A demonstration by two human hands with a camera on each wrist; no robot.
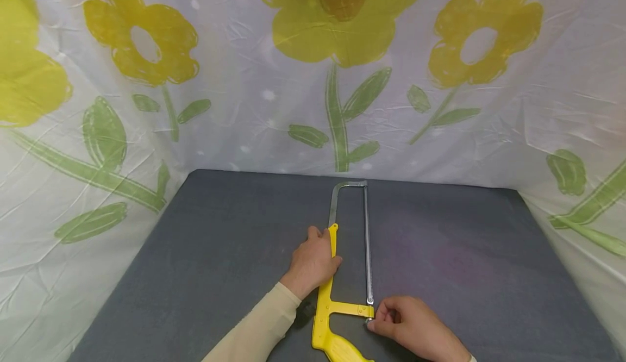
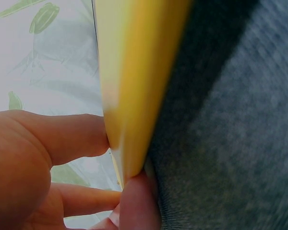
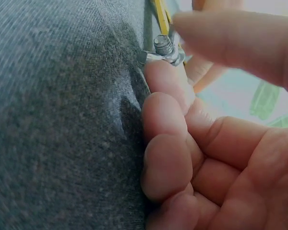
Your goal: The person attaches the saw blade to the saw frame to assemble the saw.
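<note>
A hacksaw with a yellow frame (image 1: pixel 323 302) lies lengthwise in front of me, its handle (image 1: pixel 342 347) toward me. My left hand (image 1: pixel 313 258) grips the yellow part of its back; in the left wrist view, thumb and fingers hold both sides of the yellow bar (image 2: pixel 134 86). The straight blade side (image 1: pixel 368 242) runs along the right. At its near end my right hand (image 1: pixel 415 324) works a metal wing nut (image 3: pixel 175 56) on a threaded stud (image 3: pixel 163 44). The index fingertip touches the wing nut and the thumb is close over it, other fingers curled against the dark cloth.
The hacksaw is on a dark grey cloth-covered table (image 1: pixel 220 231), its far edge just beyond the saw's silver front end (image 1: pixel 349 184). A pale curtain (image 1: pixel 235 79) printed with yellow flowers hangs behind and along both sides.
</note>
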